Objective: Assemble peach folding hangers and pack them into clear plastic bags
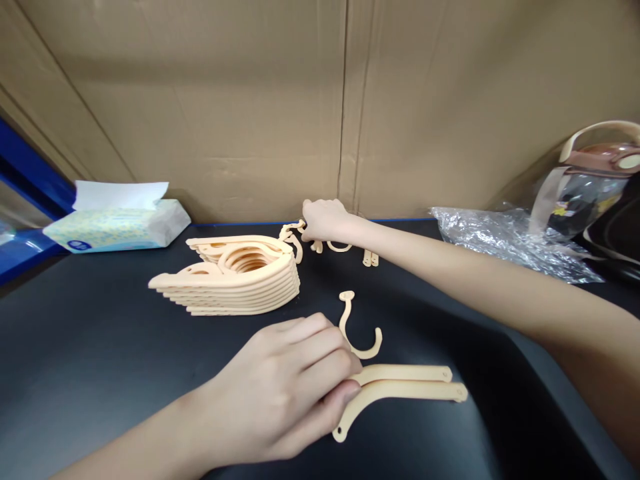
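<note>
The left hand (287, 383) is curling its fingers together, pinching two curved hanger arms (413, 389) whose long axes are running from 9 to 3 o'clock, free ends pointing to 3 on the black tabletop (85, 347). A loose hook (344, 325) is lying at 12 o'clock from those fingertips, much nearer this hand than the other; I can't tell whether the knuckles are touching it.

The right hand (326, 219) is sitting at 12 near the far edge, among small loose pieces (299, 249); its fingertips are hiding from me, so I can't tell whether they're gripping. The right forearm (450, 277) is slanting in from 4 o'clock, screening the tabletop behind it.

From the left hand, folded hangers (265, 290) are stacking up at 11, a tissue pack (113, 227) is lying toward 10, crinkled plastic wrap (485, 233) toward 2.
</note>
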### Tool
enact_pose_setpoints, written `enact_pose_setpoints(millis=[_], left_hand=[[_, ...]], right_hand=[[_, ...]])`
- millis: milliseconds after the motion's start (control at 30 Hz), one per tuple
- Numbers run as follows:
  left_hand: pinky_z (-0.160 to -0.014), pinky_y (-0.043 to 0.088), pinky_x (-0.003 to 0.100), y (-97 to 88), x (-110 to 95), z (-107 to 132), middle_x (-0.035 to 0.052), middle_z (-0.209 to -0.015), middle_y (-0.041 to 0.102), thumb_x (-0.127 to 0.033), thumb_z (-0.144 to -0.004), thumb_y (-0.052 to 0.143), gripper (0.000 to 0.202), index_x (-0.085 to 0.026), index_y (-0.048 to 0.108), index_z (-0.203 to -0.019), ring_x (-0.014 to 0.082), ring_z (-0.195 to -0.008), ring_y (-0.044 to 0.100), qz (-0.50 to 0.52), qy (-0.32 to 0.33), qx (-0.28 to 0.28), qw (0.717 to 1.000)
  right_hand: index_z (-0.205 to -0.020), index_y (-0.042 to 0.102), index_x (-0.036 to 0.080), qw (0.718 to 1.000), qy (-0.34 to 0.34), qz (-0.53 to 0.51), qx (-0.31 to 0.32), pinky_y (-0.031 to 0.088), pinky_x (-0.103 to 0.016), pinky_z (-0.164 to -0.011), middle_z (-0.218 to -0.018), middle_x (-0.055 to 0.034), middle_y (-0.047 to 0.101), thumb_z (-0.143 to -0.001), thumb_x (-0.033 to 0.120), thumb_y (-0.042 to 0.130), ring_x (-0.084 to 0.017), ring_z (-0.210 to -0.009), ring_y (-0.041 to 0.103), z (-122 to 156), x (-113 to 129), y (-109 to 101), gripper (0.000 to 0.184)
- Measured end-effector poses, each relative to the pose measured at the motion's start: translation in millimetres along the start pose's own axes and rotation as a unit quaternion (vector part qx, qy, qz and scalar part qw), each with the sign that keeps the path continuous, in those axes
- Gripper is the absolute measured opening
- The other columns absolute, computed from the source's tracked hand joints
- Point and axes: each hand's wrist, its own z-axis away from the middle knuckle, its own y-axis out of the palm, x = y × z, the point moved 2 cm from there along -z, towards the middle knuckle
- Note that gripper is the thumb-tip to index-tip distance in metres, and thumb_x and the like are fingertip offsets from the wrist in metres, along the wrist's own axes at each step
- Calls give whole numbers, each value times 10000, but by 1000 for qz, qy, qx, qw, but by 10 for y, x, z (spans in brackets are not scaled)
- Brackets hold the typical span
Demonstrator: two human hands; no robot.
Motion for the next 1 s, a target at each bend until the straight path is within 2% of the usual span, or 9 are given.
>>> enact_pose_setpoints(millis=[233, 500, 600, 700, 767, 900, 1000], left_hand=[[-711, 448, 321, 46, 37, 49, 50, -904, 695, -131, -1068, 485, 160, -152, 642, -1081, 193, -791, 568, 8, 8, -26, 1000], [-705, 479, 314, -38, -34, 14, 49, -891, 712, -120, -1063, 497, 162, -146, 658, -1062, 188, -775, 581, -17, 5, 0, 1000], [-709, 480, 306, -37, -29, 18, 47, -885, 713, -127, -1074, 482, 178, -153, 658, -1060, 183, -774, 584, -23, 4, 1, 1000], [-709, 479, 306, -35, -29, 23, 49, -883, 713, -134, -1075, 483, 179, -151, 659, -1049, 186, -772, 590, -24, 8, 0, 1000], [-708, 481, 312, -32, -32, 27, 51, -884, 711, -133, -1069, 490, 174, -147, 662, -1042, 191, -773, 594, -23, 9, 1, 1000], [-724, 480, 316, 3, -27, 46, 47, -892, 714, -119, -1060, 500, 162, -145, 660, -1060, 192, -784, 596, -20, 8, 2, 1000], [-725, 469, 320, 44, -6, 59, 43, -900, 715, -133, -1068, 486, 166, -158, 650, -1071, 189, -782, 579, -11, 11, -10, 1000]], right_hand=[[-1355, 630, 183, 1000, 5, 9, -22, 603, -486, -947, -1360, -113, 657, -1013, 391, 687, -264, -1141, 686, -7, 28, 20, 404], [-1339, 639, 184, 1000, -3, 10, 4, 607, -479, -937, -1344, -107, 663, -1016, 397, 684, -253, -1122, 691, 170, -96, -111, 389], [-1273, 657, 152, 999, -24, 9, -22, 596, -424, -876, -1207, -104, 718, -997, 348, 692, -247, -1035, 707, 363, -178, -179, 340], [-1262, 627, 107, 997, -52, 6, -63, 508, -353, -737, -1050, -135, 757, -927, 212, 667, -289, -947, 712, 651, -275, -189, 353], [-1270, 593, 135, 994, -77, 7, -77, 456, -331, -687, -992, -99, 758, -909, 169, 630, -261, -863, 705, 885, -353, -144, 365], [-1175, 613, 161, 987, -134, 27, -80, 466, -335, -734, -989, -102, 741, -883, 96, 600, -262, -884, 699, 1346, -576, 86, 300], [-1139, 629, 187, 970, -218, 51, -100, 511, -338, -704, -910, -69, 739, -894, 46, 529, -241, -795, 708, 1623, -768, 320, 300]])
